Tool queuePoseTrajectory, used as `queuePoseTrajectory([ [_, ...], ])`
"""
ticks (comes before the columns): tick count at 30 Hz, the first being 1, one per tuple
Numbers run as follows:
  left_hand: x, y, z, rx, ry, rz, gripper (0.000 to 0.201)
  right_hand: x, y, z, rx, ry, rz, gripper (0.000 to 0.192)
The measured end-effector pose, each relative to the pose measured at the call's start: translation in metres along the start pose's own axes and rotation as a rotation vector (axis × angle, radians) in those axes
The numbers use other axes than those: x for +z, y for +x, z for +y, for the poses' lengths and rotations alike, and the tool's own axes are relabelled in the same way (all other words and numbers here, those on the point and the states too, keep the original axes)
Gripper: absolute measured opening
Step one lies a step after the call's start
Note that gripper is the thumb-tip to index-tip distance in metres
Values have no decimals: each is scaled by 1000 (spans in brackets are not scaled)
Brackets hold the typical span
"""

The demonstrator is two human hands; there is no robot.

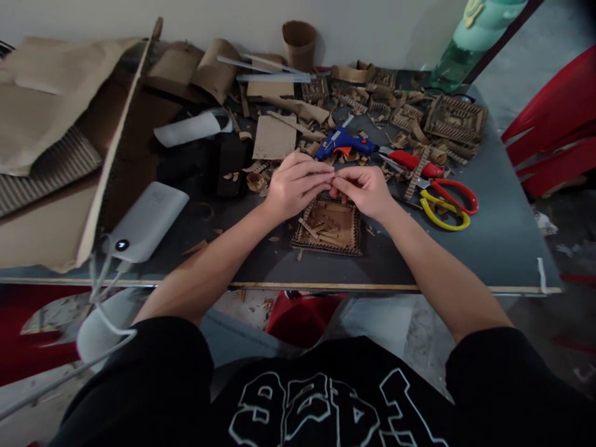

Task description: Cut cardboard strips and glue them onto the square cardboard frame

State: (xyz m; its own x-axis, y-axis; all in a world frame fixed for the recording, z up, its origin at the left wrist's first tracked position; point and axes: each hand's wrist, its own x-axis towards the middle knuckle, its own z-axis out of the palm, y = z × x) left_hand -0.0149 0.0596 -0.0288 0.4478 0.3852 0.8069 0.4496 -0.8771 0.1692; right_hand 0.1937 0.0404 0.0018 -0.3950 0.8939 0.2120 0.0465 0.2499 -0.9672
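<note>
My left hand [294, 185] and my right hand [365, 189] meet fingertip to fingertip above a small square cardboard tray [328, 231] that lies on the dark table [488, 242]. Between the fingers of both hands is pinched a tiny cardboard piece [331, 181], mostly hidden. Several short cardboard strips lie loose inside the tray. Its rim is made of corrugated edging.
A blue glue gun [345, 143] lies just beyond the hands. Red scissors [454, 188] and yellow scissors [442, 214] lie to the right. A white power bank [146, 220] with a cable sits left. Cardboard sheets [51, 99], scraps, a cardboard box model [456, 119] and a red chair [559, 130] surround the area.
</note>
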Motion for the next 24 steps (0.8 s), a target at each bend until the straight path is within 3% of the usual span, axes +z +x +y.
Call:
queuePoseTrajectory([
  [7, 2, 0, 1, -28, 31, -26, 19, 2, 0, 2, 17, -17, 50, 48],
  [14, 0, 3, 5, -21, 5, 18, 19, -2, 0, -2, -25, 3, 8, 41],
  [19, -1, 9, -5, -39, -65, -96, 26, -1, 1, 3, -8, -40, 50, 46],
  [22, -18, 23, 19, -96, -152, -131, 38, -1, 2, 6, -23, 1, 147, 45],
  [24, -40, 34, 52, -204, -323, 12, 29, -1, 1, 7, -39, -7, 197, 39],
])
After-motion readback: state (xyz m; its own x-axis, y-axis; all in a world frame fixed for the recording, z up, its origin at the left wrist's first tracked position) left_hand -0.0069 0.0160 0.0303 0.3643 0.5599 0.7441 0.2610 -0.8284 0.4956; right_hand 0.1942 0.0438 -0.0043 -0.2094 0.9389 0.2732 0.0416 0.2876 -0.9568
